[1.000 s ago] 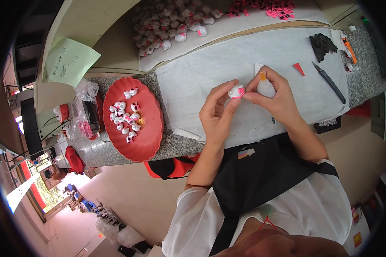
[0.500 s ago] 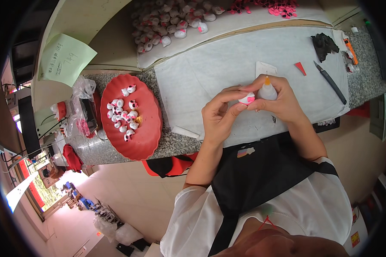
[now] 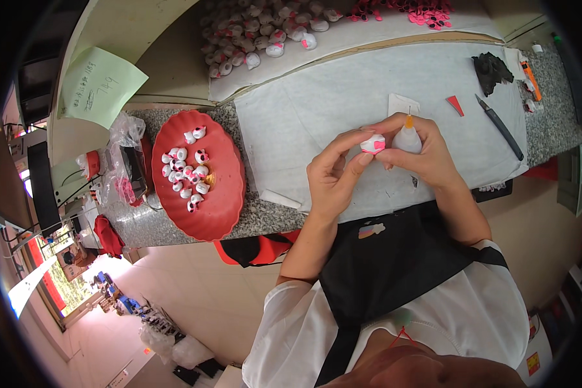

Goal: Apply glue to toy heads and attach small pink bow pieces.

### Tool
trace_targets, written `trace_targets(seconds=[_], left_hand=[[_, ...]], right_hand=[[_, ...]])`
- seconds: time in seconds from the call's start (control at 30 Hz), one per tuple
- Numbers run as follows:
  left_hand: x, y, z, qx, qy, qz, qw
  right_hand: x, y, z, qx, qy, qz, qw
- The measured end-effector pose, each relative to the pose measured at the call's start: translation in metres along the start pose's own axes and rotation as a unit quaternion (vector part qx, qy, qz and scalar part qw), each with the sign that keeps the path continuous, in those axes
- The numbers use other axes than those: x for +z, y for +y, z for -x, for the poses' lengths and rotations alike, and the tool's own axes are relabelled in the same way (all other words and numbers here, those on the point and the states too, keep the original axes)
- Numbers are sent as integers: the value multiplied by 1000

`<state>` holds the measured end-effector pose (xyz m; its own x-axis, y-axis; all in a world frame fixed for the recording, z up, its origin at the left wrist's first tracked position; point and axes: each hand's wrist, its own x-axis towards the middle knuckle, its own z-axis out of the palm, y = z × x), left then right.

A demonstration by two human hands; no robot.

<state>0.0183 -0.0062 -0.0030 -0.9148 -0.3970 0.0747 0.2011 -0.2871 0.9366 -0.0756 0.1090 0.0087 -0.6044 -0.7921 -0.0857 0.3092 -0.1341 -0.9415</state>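
Between the fingertips of my left hand (image 3: 332,171) is a small white figurine head (image 3: 372,146) with pink patches. My right hand (image 3: 433,154) is wrapped round a whitish squeeze bottle (image 3: 407,140), whose orange needle tip (image 3: 409,121) points away from me. The right fingertips also touch the figurine's right side, so both hands meet at it. Both hands are above a white paper sheet (image 3: 291,129) on the worktop. My fingers hide part of the figurine and the bottle's lower end.
A red scalloped tray (image 3: 223,207) with several small figurines (image 3: 182,155) stands at left. Behind are heaped white figurine heads (image 3: 258,32) and pink pieces (image 3: 427,14). At right lie a craft knife (image 3: 502,127), a black crumpled cloth (image 3: 491,71), a red sliver (image 3: 455,105) and an orange tool (image 3: 530,81).
The figurine has turned slightly between my fingertips, and its pink patches show differently. Both hands have shifted a little to the right, keeping their holds.
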Motion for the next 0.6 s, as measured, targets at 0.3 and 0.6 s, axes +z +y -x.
trace_targets(seconds=[0.3,0.6], left_hand=[[3,-2,0,2,17,-18,1000],[-13,-8,-3,74,-69,31,994]], right_hand=[[1,3,0,-24,18,7,1000],[7,5,2,-26,-22,-17,999]])
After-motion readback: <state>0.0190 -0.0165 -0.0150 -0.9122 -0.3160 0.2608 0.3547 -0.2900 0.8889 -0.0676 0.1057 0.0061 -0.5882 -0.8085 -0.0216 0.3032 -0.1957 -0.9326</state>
